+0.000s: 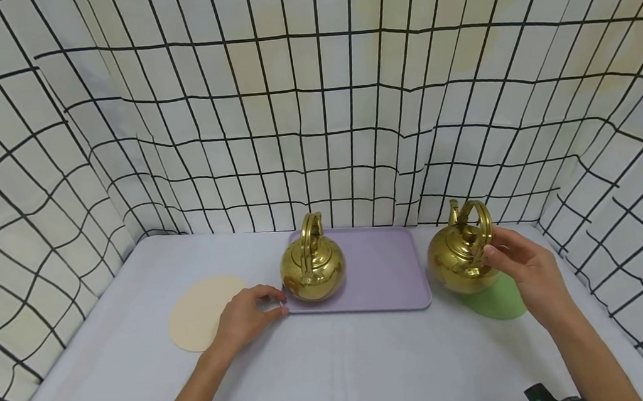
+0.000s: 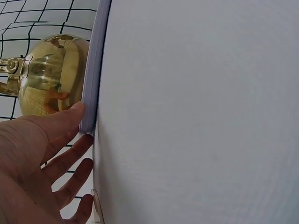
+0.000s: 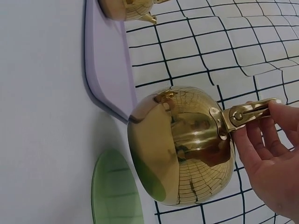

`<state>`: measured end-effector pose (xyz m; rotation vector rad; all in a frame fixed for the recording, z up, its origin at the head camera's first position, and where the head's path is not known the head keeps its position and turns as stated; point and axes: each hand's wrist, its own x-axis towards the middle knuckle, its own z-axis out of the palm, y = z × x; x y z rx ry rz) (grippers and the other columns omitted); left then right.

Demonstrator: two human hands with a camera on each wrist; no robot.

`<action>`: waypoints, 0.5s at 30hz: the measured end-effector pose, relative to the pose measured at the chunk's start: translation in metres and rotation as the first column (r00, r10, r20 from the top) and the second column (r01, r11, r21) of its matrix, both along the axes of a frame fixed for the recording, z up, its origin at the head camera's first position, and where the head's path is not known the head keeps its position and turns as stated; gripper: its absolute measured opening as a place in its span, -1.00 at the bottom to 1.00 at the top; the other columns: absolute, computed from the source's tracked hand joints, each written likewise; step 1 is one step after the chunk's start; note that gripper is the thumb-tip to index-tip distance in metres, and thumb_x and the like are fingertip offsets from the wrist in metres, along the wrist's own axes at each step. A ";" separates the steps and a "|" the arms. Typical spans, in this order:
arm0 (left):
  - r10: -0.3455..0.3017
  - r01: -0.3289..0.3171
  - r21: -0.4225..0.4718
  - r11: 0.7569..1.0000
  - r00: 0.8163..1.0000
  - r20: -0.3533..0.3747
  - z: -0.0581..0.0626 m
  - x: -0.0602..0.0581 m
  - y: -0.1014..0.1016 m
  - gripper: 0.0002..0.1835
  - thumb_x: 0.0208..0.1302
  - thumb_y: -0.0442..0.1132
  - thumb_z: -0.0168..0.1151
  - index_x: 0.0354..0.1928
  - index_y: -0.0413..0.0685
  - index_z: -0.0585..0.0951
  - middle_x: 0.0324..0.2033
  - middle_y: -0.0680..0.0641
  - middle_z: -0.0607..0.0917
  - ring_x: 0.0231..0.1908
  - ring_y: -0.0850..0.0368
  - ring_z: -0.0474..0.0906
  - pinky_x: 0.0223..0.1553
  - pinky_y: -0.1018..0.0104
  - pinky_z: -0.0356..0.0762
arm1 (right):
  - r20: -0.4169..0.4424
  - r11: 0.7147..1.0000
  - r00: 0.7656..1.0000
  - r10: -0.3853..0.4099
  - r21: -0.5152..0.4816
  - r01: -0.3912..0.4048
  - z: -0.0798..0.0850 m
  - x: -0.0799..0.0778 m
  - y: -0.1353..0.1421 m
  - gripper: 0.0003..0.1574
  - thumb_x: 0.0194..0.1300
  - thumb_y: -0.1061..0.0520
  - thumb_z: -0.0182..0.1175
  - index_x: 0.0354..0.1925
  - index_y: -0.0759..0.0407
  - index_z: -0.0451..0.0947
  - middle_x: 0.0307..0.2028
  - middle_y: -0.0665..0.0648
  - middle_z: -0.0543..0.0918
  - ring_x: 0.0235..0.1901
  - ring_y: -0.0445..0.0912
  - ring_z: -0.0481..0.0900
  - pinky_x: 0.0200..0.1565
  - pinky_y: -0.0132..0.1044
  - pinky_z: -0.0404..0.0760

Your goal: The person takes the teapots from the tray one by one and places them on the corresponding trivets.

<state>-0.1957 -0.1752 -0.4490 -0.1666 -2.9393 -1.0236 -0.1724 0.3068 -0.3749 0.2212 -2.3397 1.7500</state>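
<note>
White cloth (image 1: 363, 367) lies flat under everything, and walls of black wire (image 1: 325, 132) stand at the back and on both sides. I count two gold kettles, one purple tray (image 1: 386, 268) and two round mats. One kettle, the left kettle (image 1: 313, 273), sits on the left part of the tray. The right kettle (image 1: 453, 272) hangs from the right hand (image 1: 525, 269), whose thumb and fingers pinch its handle (image 3: 239, 115). It is up off the cloth, between the tray and the green mat (image 1: 499, 303), and hides part of that mat. The left hand (image 1: 245, 316) pinches the tray's near left corner, thumb and first finger close together on it, with the cream mat (image 1: 197, 311) partly behind. Bare purple stretches right of the left kettle to the tray's raised edge. White cloth spreads wide in front.
</note>
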 end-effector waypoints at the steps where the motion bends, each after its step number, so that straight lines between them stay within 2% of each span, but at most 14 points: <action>1: -0.001 0.001 0.001 1.000 1.000 0.000 0.000 0.000 0.000 -0.83 0.21 -0.13 0.53 -0.15 0.16 0.80 0.05 -0.02 0.81 0.23 -0.13 0.65 0.23 -0.16 0.55 | -0.002 1.000 1.000 0.001 -0.002 -0.001 0.000 0.000 0.002 -0.43 0.50 0.16 0.25 0.40 0.21 0.48 0.04 -0.26 0.74 0.02 -0.45 0.68 0.01 -0.64 0.61; 7: -0.006 0.006 0.000 1.000 1.000 -0.006 0.001 0.000 0.001 -0.83 0.21 -0.13 0.53 -0.15 0.16 0.80 0.05 -0.03 0.81 0.22 -0.13 0.66 0.22 -0.15 0.56 | -0.028 1.000 1.000 0.002 0.020 -0.001 -0.001 0.001 0.011 -0.43 0.52 0.17 0.23 0.42 0.22 0.46 0.05 -0.27 0.73 0.05 -0.46 0.65 0.01 -0.66 0.60; 15: -0.010 0.010 -0.004 1.000 1.000 -0.004 0.000 -0.001 0.000 -0.82 0.21 -0.13 0.53 -0.14 0.13 0.80 0.05 -0.03 0.81 0.23 -0.13 0.66 0.24 -0.17 0.56 | -0.039 0.999 0.999 0.033 -0.023 -0.034 -0.004 0.004 0.023 -0.43 0.52 0.23 0.21 0.42 0.27 0.44 0.04 -0.22 0.73 0.03 -0.43 0.66 0.01 -0.64 0.61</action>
